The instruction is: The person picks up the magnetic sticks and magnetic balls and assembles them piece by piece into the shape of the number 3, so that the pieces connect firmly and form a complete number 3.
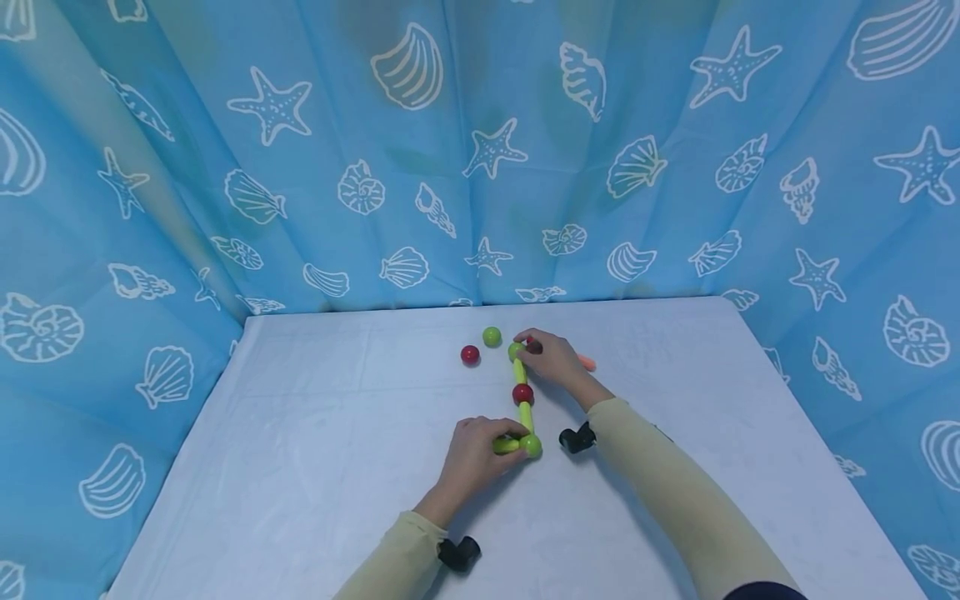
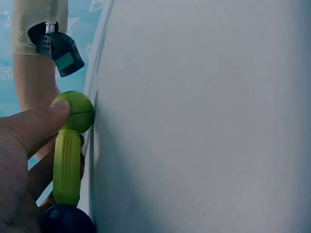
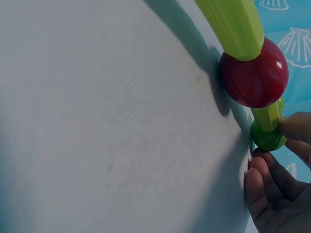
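A chain of toy balls and ribbed yellow-green rods runs away from me over the table, with a red ball (image 1: 522,393) at its middle. My left hand (image 1: 472,454) holds its near corner, thumb on the green ball (image 2: 77,111) and fingers behind the side rod (image 2: 67,167). A dark blue ball (image 2: 68,221) sits at that rod's other end, hidden by the hand in the head view. At the far end my right hand (image 1: 557,360) pinches another green ball (image 3: 267,138), its thumb also by the rod (image 3: 266,118).
A loose red ball (image 1: 470,355) and a loose green ball (image 1: 492,337) lie left of the chain's far end. An orange rod (image 1: 587,362) shows from behind the right hand. The white-covered table (image 1: 337,433) meets a blue shell-print curtain (image 1: 450,167) at the back.
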Demonstrator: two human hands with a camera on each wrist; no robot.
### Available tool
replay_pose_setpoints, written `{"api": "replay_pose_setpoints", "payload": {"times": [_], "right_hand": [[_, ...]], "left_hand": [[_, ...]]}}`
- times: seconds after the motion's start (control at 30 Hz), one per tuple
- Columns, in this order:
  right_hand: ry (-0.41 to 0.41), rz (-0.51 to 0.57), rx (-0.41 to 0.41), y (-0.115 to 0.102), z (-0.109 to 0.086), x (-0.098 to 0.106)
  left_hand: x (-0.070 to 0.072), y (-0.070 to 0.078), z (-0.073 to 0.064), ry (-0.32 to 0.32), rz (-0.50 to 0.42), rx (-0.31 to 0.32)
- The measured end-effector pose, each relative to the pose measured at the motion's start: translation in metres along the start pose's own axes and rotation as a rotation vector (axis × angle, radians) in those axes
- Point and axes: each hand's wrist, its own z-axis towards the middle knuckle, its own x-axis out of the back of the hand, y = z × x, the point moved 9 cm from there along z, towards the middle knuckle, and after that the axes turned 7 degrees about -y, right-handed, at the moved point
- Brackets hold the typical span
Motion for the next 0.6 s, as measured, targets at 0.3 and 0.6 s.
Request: {"api": "replay_pose_setpoints", "payload": {"times": [0.3,0.6], "right_hand": [[0.018,-0.009,0.029,0.004,-0.007,0.003],[0.046,0.001,0.036,0.009,-0.014,0.006]], "left_hand": [[-0.006,0.008,0.000,-0.013,0.016,-0.008],[-0.010,0.014,-0.003,-0.015,0.023,-0.014]]}}
